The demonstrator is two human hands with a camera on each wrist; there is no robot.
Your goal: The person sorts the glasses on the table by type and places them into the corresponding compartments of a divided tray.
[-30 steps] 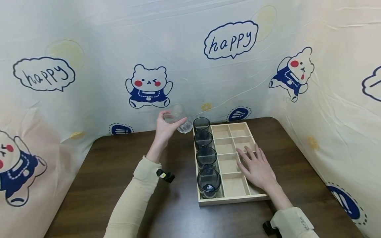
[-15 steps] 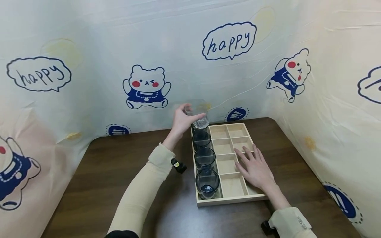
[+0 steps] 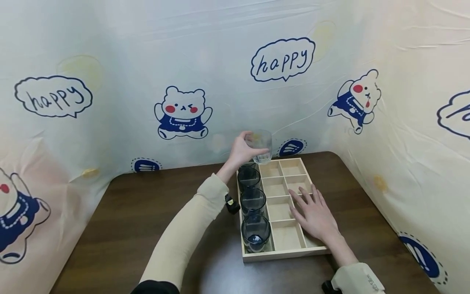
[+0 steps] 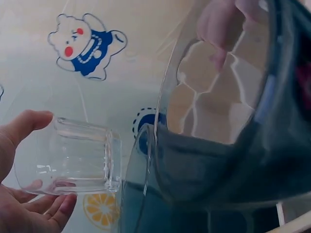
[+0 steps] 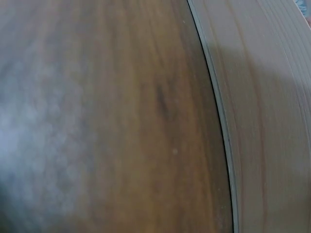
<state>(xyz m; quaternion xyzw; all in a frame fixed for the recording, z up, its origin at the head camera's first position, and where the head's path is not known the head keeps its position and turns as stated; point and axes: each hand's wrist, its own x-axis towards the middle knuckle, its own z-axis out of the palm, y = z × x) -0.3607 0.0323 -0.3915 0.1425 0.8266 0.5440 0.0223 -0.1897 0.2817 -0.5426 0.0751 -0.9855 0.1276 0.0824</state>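
Note:
My left hand (image 3: 240, 152) holds a clear glass (image 3: 263, 141) between thumb and fingers, over the far end of a wooden compartment tray (image 3: 286, 255). In the left wrist view the clear glass (image 4: 85, 158) lies sideways in the frame, its thick base away from the palm. Several dark tinted glasses (image 3: 256, 232) stand in the tray's left column; the farthest is mostly hidden behind my left hand. With fingers spread, my right hand (image 3: 315, 214) rests on the tray's right side. The right wrist view shows only the tray's side wall (image 5: 262, 121) and tabletop, no hand.
The tray sits on a dark brown wooden table (image 3: 147, 220). Thin dividers split it into compartments, and the middle column shows bare wood. A pale printed cloth (image 3: 220, 61) hangs close behind the table and along both sides.
My left hand has carried the clear glass rightward, from left of the tray, past the farthest dark glass, to above the middle column's far end. The right hand stays on the tray.

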